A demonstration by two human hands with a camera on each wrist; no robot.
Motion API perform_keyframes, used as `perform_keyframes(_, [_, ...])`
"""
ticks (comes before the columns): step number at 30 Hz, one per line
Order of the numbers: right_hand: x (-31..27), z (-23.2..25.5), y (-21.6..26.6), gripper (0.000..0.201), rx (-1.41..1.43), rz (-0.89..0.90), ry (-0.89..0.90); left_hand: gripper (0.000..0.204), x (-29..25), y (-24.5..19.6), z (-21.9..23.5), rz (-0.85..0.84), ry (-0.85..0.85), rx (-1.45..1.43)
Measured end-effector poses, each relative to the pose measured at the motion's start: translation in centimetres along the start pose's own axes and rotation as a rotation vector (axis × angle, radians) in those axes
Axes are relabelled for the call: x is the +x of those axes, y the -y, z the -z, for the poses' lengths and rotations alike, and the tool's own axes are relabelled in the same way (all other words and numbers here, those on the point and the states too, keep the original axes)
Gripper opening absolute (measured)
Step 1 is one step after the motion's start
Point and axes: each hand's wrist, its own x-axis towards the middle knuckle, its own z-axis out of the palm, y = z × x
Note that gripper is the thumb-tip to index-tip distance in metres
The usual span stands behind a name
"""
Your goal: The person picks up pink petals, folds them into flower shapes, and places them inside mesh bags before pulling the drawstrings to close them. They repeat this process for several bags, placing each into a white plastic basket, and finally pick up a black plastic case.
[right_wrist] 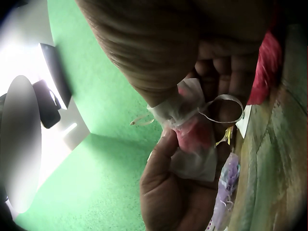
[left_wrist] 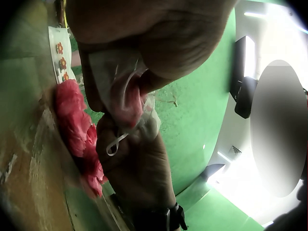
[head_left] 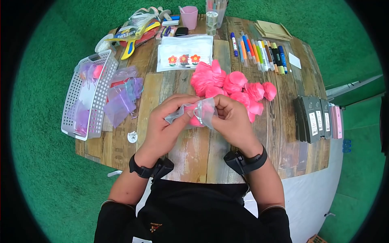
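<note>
Over the table's middle, a sheer white organza drawstring bag (head_left: 208, 116) with something pink inside is held between both hands. My left hand (head_left: 165, 121) pinches one side of it between thumb and fingers. On the other side my right hand (head_left: 238, 123) grips the bag's edge, thumb against curled fingers. A thin white drawstring loop (right_wrist: 240, 108) hangs off the bag in the right wrist view. The pink filling (right_wrist: 193, 134) shows through the fabric. Just beyond the hands lie several bright pink, petal-like bundles (head_left: 206, 79) in a heap.
At left stands a white perforated basket (head_left: 106, 87) beside purple organza bags (head_left: 120, 103). A clear pouch with red flowers (head_left: 184, 50) lies at the back, near a pink cup (head_left: 189, 18). Markers (head_left: 259, 52) line the back right; black boxes (head_left: 308, 119) stand at the right edge.
</note>
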Motion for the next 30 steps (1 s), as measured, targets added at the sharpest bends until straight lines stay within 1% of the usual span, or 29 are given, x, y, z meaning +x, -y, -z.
perform_keyframes(3, [-0.1,-0.2,0.6,0.016,0.052,0.002,-0.006,0.032,-0.2,-0.2,-0.4,0.029,-0.03,-0.025])
perform_keyframes(7, [-0.1,-0.4,0.5,0.017,0.104,0.014,-0.026,0.034,-0.3,-0.5,-0.9,-0.008,-0.028,0.032])
perform_keyframes(9, [-0.2,-0.4,0.8,0.017,0.083,0.01,-0.026,0.036,-0.3,-0.5,-0.8,-0.023,-0.025,0.056])
perform_keyframes(12, [-0.1,-0.1,0.2,0.016,-0.016,0.009,-0.016,0.041,0.1,-1.2,0.3,-0.006,0.074,0.112])
perform_keyframes(15, [-0.2,-0.2,0.1,0.016,-0.125,0.042,-0.044,0.048,1.0,-2.5,1.4,-0.083,0.11,0.234])
perform_keyframes(18, [-0.5,-0.5,1.3,0.017,-0.372,0.115,-0.081,0.041,1.9,-3.8,1.7,-0.124,0.179,0.303])
perform_keyframes(19, [-0.7,-0.6,1.7,0.018,-0.479,0.144,-0.09,0.037,2.1,-3.7,1.9,-0.14,0.208,0.321])
perform_keyframes(21, [-0.8,-0.8,1.6,0.019,-0.575,0.239,-0.106,0.03,2.5,-3.1,1.9,-0.173,0.269,0.357])
perform_keyframes(22, [-0.9,-0.8,1.5,0.02,-0.623,0.286,-0.118,0.027,2.5,-2.8,1.7,-0.193,0.241,0.352])
perform_keyframes(25, [-0.3,-0.7,1.1,0.022,-0.681,0.539,-0.187,0.022,2.4,-2.1,0.5,-0.238,0.169,0.307])
perform_keyframes(27, [-0.4,-1.1,1.1,0.021,-0.652,0.553,-0.165,0.022,2.2,-2.0,-0.3,-0.254,0.127,0.249])
perform_keyframes(28, [-0.4,-1.1,1.1,0.02,-0.639,0.559,-0.155,0.021,2.2,-2.0,-0.5,-0.278,0.142,0.258])
perform_keyframes(30, [-0.6,-1.1,0.6,0.019,-0.514,0.434,-0.049,0.02,2.0,-1.9,-0.9,-0.321,0.177,0.274])
